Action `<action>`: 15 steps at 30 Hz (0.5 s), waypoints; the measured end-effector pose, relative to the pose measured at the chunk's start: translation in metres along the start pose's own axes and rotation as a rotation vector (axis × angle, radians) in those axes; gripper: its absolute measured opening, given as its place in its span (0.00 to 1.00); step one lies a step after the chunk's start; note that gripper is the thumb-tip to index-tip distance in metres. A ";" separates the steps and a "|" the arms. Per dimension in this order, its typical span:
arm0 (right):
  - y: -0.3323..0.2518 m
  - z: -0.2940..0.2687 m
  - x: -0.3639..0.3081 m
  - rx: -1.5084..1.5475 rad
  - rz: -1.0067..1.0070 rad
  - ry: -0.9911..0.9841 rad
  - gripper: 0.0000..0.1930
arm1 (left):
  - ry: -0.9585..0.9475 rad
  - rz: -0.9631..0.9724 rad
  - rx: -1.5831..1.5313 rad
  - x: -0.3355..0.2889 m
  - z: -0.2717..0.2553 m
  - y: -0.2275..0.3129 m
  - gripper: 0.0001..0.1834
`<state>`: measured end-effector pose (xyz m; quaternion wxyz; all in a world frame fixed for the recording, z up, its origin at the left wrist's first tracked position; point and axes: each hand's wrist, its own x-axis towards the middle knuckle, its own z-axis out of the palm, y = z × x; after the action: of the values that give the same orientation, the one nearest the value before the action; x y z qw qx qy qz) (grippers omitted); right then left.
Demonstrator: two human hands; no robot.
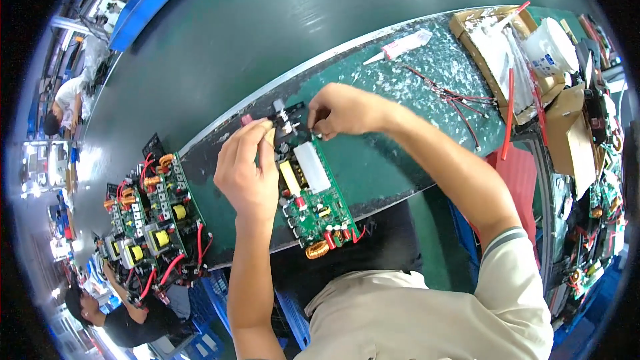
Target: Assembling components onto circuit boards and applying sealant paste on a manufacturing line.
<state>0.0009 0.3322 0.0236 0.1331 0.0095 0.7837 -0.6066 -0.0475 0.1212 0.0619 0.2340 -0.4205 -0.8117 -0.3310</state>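
Note:
A green circuit board (342, 215) lies on the bench in front of me, its near end over the bench edge. It carries a long white block (312, 168), a yellow part (289, 178) and a copper-wound coil (317, 249). My left hand (248, 170) is at the far left of the board, thumb and fingers pinched together; what they hold is hidden. My right hand (343, 112) is curled at the far right corner, fingertips drawn together over something too small to name. Between the hands stand black and silver parts (287, 120).
Several similar circuit boards (150, 217) stand at the left. A white tube with a nozzle (407, 45), red-and-black wires (453, 95) and a cardboard tray (493, 47) lie to the right, near a white tub (551, 47). A co-worker (127, 313) is at lower left.

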 end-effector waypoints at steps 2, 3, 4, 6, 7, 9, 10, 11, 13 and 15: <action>0.006 0.008 0.001 -0.178 -0.142 0.134 0.08 | -0.081 -0.075 0.038 0.000 -0.005 0.001 0.11; 0.009 0.014 -0.001 -0.185 -0.189 0.198 0.08 | -0.136 -0.067 0.101 0.003 -0.009 0.007 0.11; 0.010 0.018 -0.004 -0.193 -0.236 0.261 0.07 | -0.190 -0.058 0.165 0.009 -0.014 0.014 0.11; 0.017 0.025 -0.011 -0.154 -0.239 0.368 0.07 | -0.267 0.089 0.310 0.018 -0.018 0.033 0.18; 0.018 0.029 -0.013 -0.126 -0.255 0.400 0.07 | -0.343 0.186 0.294 0.022 -0.024 0.036 0.21; 0.016 0.034 -0.016 -0.066 -0.250 0.429 0.07 | -0.430 0.288 0.281 0.033 -0.030 0.045 0.24; 0.013 0.033 -0.015 -0.055 -0.249 0.432 0.07 | -0.585 0.308 0.356 0.039 -0.033 0.051 0.28; 0.010 0.033 -0.015 -0.058 -0.244 0.423 0.07 | -0.740 0.326 0.432 0.042 -0.034 0.055 0.32; 0.013 0.034 -0.012 -0.066 -0.231 0.419 0.07 | -0.800 0.298 0.419 0.046 -0.026 0.051 0.34; 0.013 0.031 -0.010 -0.076 -0.226 0.393 0.07 | -0.914 0.236 0.380 0.052 -0.021 0.048 0.38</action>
<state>0.0191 0.3075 0.0067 -0.0905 0.0347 0.8131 -0.5740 -0.0332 0.1531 0.1263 -0.0368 -0.5610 -0.8241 0.0690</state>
